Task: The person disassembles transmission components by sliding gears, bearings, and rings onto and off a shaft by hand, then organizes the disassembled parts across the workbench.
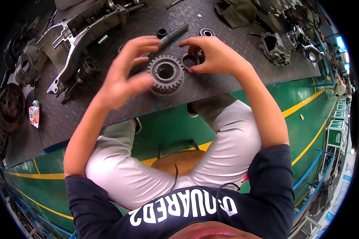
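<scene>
A toothed gear (pixel 152 68) with a round centre bore lies flat on the dark metal bench, between my two hands. My left hand (pixel 125 73) hovers at its left side, fingers spread and holding nothing; the thumb is blurred. To the right of the gear, my right hand (pixel 219 55) has its thumb and fingers around a dark metal ring (pixel 186 65), its index finger stretched out above. Behind the gear lies a splined shaft (pixel 175 34), with a small bushing (pixel 158 33) beside it. A bearing (pixel 203 31) sits just beyond my right hand.
The diamond-patterned bench (pixel 227 81) carries an opened gearbox housing (pixel 73 42) at the left, with a smaller gear shaft (pixel 85 69) beside it. More metal housings (pixel 275 47) and a dark cloth (pixel 237 14) lie at the right and back. A small printed packet (pixel 34 114) rests near the left.
</scene>
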`<act>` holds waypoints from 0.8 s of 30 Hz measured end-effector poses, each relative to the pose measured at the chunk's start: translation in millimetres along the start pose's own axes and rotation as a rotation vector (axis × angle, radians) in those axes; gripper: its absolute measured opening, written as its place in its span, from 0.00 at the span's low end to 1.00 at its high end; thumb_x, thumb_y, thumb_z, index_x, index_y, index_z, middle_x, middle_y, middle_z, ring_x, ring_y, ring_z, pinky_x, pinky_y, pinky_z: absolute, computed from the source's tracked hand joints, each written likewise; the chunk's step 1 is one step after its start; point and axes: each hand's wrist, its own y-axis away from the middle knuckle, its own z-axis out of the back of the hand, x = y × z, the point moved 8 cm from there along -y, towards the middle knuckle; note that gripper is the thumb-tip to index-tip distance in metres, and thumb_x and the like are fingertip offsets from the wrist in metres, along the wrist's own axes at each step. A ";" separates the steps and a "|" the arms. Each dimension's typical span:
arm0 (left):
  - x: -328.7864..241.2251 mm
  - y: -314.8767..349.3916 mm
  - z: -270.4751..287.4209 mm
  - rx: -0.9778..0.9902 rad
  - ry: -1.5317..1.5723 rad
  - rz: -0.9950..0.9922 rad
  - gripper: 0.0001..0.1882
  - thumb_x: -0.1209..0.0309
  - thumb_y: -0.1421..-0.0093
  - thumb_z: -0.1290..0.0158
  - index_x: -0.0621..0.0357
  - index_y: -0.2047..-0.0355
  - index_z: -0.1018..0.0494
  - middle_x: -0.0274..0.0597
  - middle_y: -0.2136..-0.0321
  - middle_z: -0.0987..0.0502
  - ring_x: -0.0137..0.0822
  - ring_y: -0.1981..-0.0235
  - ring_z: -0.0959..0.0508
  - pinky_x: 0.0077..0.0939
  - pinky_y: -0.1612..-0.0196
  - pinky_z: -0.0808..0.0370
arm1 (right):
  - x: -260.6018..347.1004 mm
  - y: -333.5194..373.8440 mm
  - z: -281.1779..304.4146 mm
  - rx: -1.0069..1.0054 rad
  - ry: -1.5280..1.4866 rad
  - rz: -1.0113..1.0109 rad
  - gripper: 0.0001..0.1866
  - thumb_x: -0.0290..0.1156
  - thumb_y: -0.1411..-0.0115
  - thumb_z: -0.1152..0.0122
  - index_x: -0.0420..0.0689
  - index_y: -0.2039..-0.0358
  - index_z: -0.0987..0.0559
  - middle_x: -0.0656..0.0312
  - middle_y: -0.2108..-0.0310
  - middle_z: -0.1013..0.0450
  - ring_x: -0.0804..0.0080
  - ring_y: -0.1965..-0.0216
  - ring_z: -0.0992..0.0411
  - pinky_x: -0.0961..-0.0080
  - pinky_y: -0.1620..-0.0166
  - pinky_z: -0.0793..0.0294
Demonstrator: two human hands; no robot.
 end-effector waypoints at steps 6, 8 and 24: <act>16.5 1.3 71.9 -0.372 -0.318 0.037 0.22 0.76 0.32 0.46 0.61 0.38 0.26 0.45 0.39 0.23 0.39 0.37 0.24 0.37 0.33 0.29 | -0.8 0.8 16.7 -0.128 0.078 0.072 0.21 0.34 0.37 0.28 0.42 0.45 0.17 0.51 0.54 0.17 0.58 0.51 0.19 0.64 0.47 0.20; 13.4 3.0 72.7 -0.297 -0.610 0.008 0.22 0.82 0.37 0.45 0.59 0.42 0.23 0.47 0.42 0.22 0.46 0.39 0.22 0.40 0.34 0.27 | -2.2 -2.9 16.4 -0.141 0.063 0.093 0.20 0.34 0.36 0.29 0.41 0.45 0.17 0.51 0.54 0.17 0.58 0.51 0.19 0.64 0.47 0.21; 23.2 -9.6 59.2 -0.212 -1.029 0.227 0.24 0.73 0.46 0.30 0.58 0.50 0.24 0.48 0.50 0.18 0.53 0.46 0.19 0.41 0.44 0.23 | -2.3 -58.5 4.1 -0.469 0.136 0.084 0.19 0.37 0.42 0.30 0.43 0.52 0.13 0.51 0.56 0.16 0.49 0.48 0.22 0.58 0.43 0.22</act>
